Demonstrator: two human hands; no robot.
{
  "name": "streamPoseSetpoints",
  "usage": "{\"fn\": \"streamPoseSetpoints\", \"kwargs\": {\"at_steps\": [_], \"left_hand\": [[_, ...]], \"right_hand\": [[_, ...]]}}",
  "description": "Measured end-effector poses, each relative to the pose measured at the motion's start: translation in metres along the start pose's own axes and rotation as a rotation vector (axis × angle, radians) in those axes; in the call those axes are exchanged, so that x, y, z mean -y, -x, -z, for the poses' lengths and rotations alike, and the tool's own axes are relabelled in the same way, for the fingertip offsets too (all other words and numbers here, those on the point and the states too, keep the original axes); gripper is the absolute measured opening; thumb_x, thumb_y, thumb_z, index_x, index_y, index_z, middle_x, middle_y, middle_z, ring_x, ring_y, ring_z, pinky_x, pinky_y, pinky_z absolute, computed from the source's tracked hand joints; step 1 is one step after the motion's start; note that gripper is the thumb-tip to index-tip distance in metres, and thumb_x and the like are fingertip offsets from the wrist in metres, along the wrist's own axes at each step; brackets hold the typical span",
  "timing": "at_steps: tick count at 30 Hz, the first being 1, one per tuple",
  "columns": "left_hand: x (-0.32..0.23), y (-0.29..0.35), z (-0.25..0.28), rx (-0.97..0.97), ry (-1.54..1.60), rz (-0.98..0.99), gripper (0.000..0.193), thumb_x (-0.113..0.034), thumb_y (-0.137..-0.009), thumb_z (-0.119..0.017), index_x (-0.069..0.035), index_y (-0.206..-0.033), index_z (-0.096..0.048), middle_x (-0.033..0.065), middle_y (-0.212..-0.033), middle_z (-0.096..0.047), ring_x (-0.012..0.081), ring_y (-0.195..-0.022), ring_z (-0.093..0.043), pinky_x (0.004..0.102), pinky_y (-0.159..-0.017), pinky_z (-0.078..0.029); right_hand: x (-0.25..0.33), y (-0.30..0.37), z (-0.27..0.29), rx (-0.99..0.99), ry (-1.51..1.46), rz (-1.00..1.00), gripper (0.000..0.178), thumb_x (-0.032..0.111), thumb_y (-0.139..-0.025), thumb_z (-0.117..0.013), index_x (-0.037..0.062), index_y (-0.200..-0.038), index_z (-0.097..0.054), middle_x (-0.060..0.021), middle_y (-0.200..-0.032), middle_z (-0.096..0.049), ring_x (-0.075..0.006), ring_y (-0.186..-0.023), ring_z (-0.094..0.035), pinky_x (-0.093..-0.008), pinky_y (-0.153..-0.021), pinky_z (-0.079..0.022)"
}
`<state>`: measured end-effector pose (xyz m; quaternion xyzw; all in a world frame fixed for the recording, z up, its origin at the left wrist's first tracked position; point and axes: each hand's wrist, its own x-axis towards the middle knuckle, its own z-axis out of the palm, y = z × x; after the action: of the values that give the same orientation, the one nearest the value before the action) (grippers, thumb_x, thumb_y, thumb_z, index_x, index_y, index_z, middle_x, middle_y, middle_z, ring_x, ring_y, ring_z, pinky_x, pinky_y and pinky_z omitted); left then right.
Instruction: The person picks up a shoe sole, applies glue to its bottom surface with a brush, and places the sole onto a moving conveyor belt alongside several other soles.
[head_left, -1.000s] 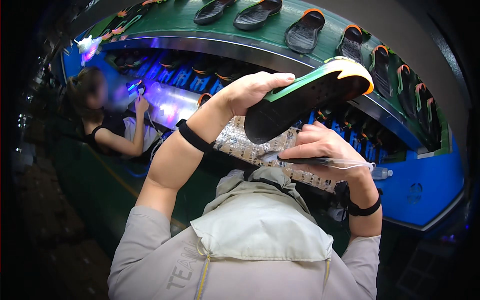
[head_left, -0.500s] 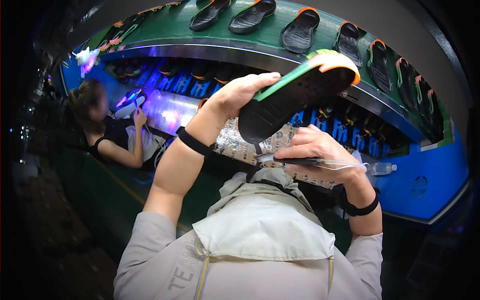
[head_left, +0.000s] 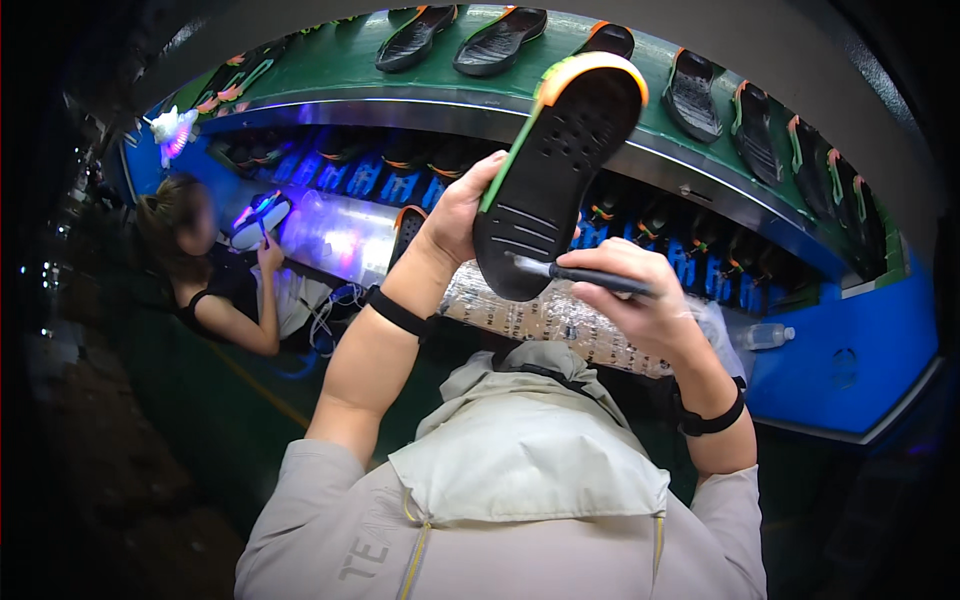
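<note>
My left hand [head_left: 466, 208] grips a shoe sole [head_left: 548, 190] by its left edge and holds it up in front of me. The sole's black face is turned toward me, with small holes near the top and slots lower down; green and orange trim runs along its rim. Closed around the dark handle of a brush [head_left: 600, 279] is my right hand [head_left: 632, 290]. The pale bristles touch the black face near the sole's lower end. Fingers of my left hand behind the sole are mostly hidden.
A green conveyor belt [head_left: 350, 72] across the back carries several soles [head_left: 694, 95]. Below it, more soles stand on blue racks [head_left: 685, 262]. A wrapped package [head_left: 530, 310] lies before me. A clear bottle [head_left: 766, 336] stands right. At left, a co-worker [head_left: 225, 290] holds another sole.
The sole has turned more upright and shifted left, its black face now squarely toward me. My right hand has raised the brush onto that face.
</note>
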<state>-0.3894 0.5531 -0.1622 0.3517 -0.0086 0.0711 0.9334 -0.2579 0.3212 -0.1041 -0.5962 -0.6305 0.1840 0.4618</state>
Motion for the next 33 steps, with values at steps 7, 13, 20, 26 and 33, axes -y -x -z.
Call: {"fn": "streamPoseSetpoints", "kwargs": {"at_steps": [7, 13, 20, 26, 33], "left_hand": [[0.008, -0.012, -0.007, -0.252, -0.285, 0.283, 0.047, -0.040, -0.112, -0.060, 0.002, -0.129, -0.072, 0.0109, -0.112, -0.079, 0.0148, -0.093, -0.076, 0.0309, -0.083, -0.063], [-0.003, -0.019, -0.015, -0.287, -0.587, 0.395, 0.048, -0.040, -0.110, -0.062, 0.003, -0.128, -0.074, 0.0107, -0.111, -0.079, 0.0145, -0.091, -0.076, 0.0307, -0.078, -0.063], [-0.007, -0.009, -0.005, -0.332, -0.540, 0.412, 0.048, -0.040, -0.109, -0.064, 0.002, -0.130, -0.074, 0.0103, -0.117, -0.079, 0.0142, -0.094, -0.075, 0.0299, -0.083, -0.062], [-0.016, 0.004, 0.006, -0.286, -0.572, 0.406, 0.050, -0.038, -0.108, -0.065, 0.003, -0.135, -0.072, 0.0115, -0.124, -0.077, 0.0152, -0.103, -0.074, 0.0303, -0.090, -0.060], [-0.022, 0.018, 0.011, -0.358, -0.524, 0.343, 0.049, -0.033, -0.109, -0.065, 0.005, -0.140, -0.069, 0.0118, -0.134, -0.074, 0.0162, -0.119, -0.069, 0.0309, -0.105, -0.054]], "right_hand": [[0.001, -0.002, 0.023, 0.343, 0.316, 0.148, 0.035, 0.015, -0.087, -0.084, 0.0116, -0.121, -0.078, -0.0049, -0.095, -0.067, -0.0281, -0.096, -0.062, -0.0439, -0.089, -0.047], [0.004, 0.000, 0.033, 0.456, 0.350, 0.198, 0.036, 0.012, -0.085, -0.083, 0.0104, -0.120, -0.078, -0.0046, -0.095, -0.066, -0.0285, -0.097, -0.059, -0.0426, -0.089, -0.047], [-0.004, -0.002, 0.044, 0.354, 0.451, 0.209, 0.037, 0.010, -0.081, -0.084, 0.0109, -0.118, -0.079, -0.0038, -0.089, -0.065, -0.0265, -0.091, -0.061, -0.0411, -0.084, -0.047], [-0.006, -0.002, 0.053, 0.357, 0.518, 0.218, 0.038, 0.012, -0.082, -0.085, 0.0121, -0.120, -0.079, -0.0031, -0.090, -0.065, -0.0266, -0.089, -0.060, -0.0411, -0.081, -0.046], [-0.015, 0.003, 0.057, 0.271, 0.486, 0.151, 0.034, 0.011, -0.085, -0.087, 0.0115, -0.118, -0.080, -0.0044, -0.092, -0.065, -0.0274, -0.089, -0.059, -0.0403, -0.083, -0.047]]}}
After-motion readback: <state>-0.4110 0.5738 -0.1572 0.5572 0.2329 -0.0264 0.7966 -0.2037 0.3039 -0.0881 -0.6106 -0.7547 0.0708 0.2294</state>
